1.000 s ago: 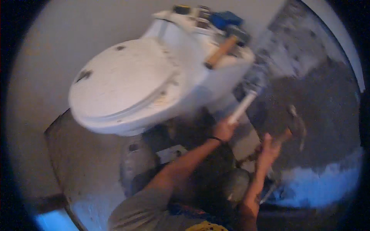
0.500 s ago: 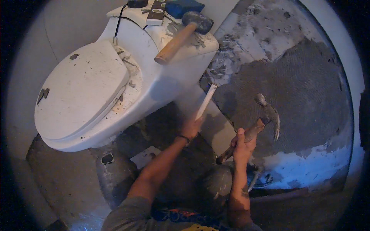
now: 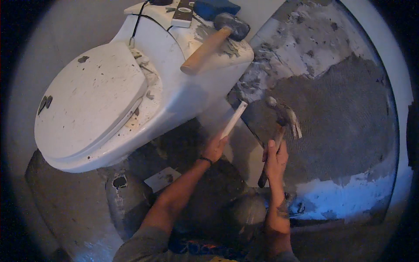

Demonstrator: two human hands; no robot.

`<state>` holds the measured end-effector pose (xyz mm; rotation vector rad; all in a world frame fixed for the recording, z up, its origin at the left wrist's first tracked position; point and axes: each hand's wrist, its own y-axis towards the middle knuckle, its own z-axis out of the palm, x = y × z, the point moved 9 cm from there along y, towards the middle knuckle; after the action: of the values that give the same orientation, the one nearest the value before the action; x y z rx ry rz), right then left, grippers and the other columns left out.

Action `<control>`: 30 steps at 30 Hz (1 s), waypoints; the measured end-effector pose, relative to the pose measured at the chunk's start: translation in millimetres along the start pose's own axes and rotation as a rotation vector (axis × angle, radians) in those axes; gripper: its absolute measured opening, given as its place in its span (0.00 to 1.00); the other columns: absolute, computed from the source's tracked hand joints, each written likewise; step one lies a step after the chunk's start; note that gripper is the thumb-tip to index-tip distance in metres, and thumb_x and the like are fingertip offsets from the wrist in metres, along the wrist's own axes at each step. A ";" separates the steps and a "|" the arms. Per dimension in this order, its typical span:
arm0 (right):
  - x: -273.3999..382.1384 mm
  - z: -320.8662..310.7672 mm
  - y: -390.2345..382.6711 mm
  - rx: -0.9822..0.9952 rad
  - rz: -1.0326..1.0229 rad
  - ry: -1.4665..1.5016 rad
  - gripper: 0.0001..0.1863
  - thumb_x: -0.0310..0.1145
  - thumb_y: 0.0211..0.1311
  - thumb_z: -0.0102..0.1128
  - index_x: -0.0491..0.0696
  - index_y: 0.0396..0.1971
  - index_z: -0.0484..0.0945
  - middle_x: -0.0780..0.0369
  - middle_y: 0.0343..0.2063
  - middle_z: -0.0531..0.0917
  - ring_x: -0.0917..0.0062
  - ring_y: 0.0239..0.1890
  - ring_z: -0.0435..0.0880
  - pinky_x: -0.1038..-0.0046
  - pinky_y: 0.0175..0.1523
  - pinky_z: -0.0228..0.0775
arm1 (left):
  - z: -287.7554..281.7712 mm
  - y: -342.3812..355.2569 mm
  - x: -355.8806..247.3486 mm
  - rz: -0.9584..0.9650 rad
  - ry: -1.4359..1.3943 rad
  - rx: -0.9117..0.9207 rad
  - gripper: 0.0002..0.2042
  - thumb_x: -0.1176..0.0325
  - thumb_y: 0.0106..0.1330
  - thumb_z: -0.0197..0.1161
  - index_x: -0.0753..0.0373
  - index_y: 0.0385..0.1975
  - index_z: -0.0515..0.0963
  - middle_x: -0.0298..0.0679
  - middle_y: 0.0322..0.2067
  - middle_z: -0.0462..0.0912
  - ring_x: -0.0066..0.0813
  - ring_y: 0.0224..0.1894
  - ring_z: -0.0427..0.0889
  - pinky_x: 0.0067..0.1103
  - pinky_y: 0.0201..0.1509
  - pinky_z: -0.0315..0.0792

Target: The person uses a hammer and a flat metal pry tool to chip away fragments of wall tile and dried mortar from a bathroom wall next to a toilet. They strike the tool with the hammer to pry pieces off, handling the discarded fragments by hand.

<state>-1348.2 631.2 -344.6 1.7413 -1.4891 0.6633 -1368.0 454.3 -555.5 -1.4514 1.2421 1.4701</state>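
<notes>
My left hand [image 3: 214, 148] is closed around the lower end of a narrow white strip [image 3: 235, 118], which slants up and away beside the toilet. Its far tip lies near the edge of the grey combed mortar [image 3: 336, 113]. In my right hand [image 3: 276, 160] is a claw hammer [image 3: 281, 124], gripped along its handle. The hammer's head points away from me over the mortar, claw to the right, and its dark handle end sticks out below my fingers. The strip and the hammer are apart. I cannot tell what the strip is made of.
A white toilet [image 3: 94, 100] with debris on its lid stands at the left. On its tank lie a mallet [image 3: 205, 50], a level [image 3: 182, 15] and a blue object [image 3: 216, 8]. A pale tile piece [image 3: 161, 179] lies on the floor near my left forearm.
My right hand has swung the hammer leftward and more upright, bringing its head closer to the white strip. The left hand still holds the strip in nearly the same place.
</notes>
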 end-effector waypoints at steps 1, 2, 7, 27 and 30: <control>-2.1 0.4 3.3 0.002 -0.003 -0.003 0.22 0.43 0.63 0.52 0.40 0.48 0.71 0.59 0.21 0.77 0.71 0.21 0.75 0.68 0.27 0.67 | 0.4 0.6 -1.1 0.000 -0.004 -0.003 0.26 0.53 0.68 0.50 0.67 0.57 0.64 0.53 0.44 0.78 0.47 0.47 0.77 0.32 0.50 0.70; 9.5 -3.0 5.3 -0.073 -0.200 -0.084 0.17 0.43 0.64 0.51 0.42 0.40 0.70 0.62 0.18 0.74 0.77 0.18 0.72 0.73 0.24 0.64 | -0.1 1.1 -4.2 0.022 -0.023 -0.009 0.26 0.53 0.68 0.50 0.67 0.57 0.64 0.53 0.43 0.78 0.47 0.46 0.78 0.32 0.49 0.70; -14.0 19.5 28.7 -0.099 -0.440 -0.479 0.16 0.42 0.66 0.50 0.41 0.33 0.70 0.59 0.16 0.74 0.75 0.18 0.74 0.70 0.24 0.65 | 1.7 2.9 -17.8 -0.059 0.016 0.085 0.26 0.52 0.68 0.49 0.67 0.57 0.64 0.52 0.42 0.78 0.44 0.45 0.78 0.32 0.47 0.71; -30.6 60.9 38.6 -0.035 -0.243 -0.524 0.20 0.45 0.64 0.51 0.39 0.39 0.71 0.45 0.25 0.79 0.46 0.30 0.78 0.55 0.34 0.70 | -13.1 4.5 -24.1 -0.050 0.004 0.111 0.24 0.51 0.68 0.48 0.63 0.55 0.67 0.54 0.40 0.79 0.49 0.42 0.79 0.33 0.45 0.72; -30.4 58.3 34.7 -0.103 -0.261 -0.367 0.20 0.44 0.64 0.51 0.39 0.39 0.70 0.46 0.22 0.79 0.46 0.27 0.78 0.56 0.32 0.70 | -17.3 9.1 -12.0 -0.072 0.162 0.071 0.23 0.52 0.68 0.48 0.62 0.55 0.67 0.55 0.40 0.78 0.50 0.42 0.79 0.34 0.47 0.72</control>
<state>-1392.5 600.8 -395.9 2.0051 -1.4638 0.1336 -1370.1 436.9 -540.6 -1.5756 1.3111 1.2691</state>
